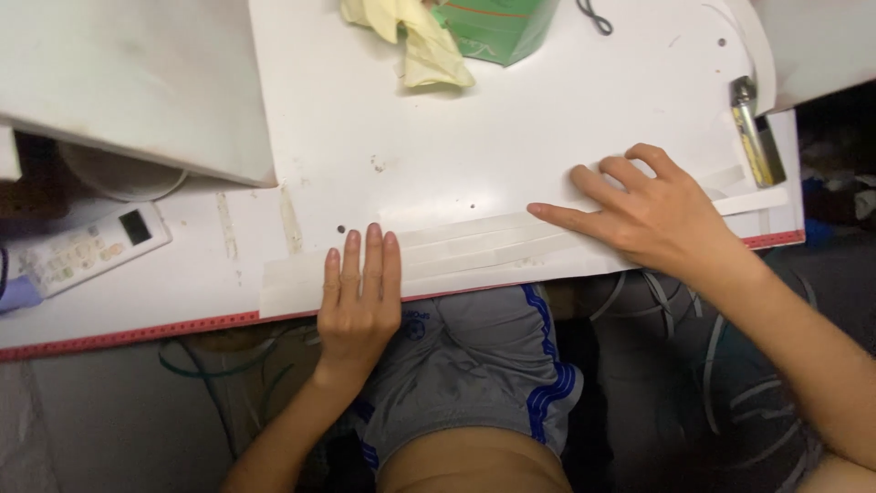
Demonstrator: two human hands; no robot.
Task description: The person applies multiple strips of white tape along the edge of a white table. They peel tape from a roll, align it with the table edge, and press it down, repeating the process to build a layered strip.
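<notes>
Green box (pixel 497 27) & yellow gloves (pixel 411 36) cut off at top edge.

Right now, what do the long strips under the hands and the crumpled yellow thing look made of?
Strips: likely matte paper tape, off-white, flat under the left hand and right hand. Yellow thing: probably thin rubber gloves, limp, slightly glossy folds.

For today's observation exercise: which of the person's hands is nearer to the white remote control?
Left. The left hand lies flat on the tape strips at the board's near edge, a short way right of the remote control. The right hand presses the strips much farther right.
</notes>
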